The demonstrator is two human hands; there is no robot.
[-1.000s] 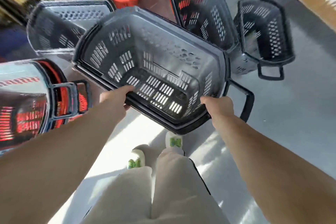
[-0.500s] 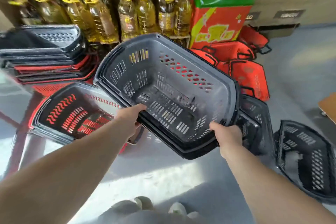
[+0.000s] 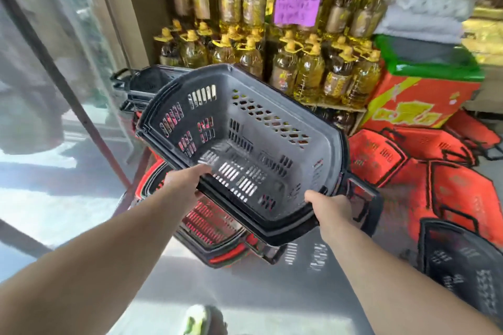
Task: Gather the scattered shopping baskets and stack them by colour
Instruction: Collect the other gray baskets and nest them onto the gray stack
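Grey baskets [image 3: 253,155], nested, tilted open toward me, held off floor in my hands. Red-rimmed stack [image 3: 209,228] on floor beneath. Orange baskets [image 3: 424,171] piled right. Another grey one [image 3: 462,261] far right.

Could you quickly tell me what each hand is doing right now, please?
Left hand: closed on the grey basket rim.
Right hand: closed on the same rim.
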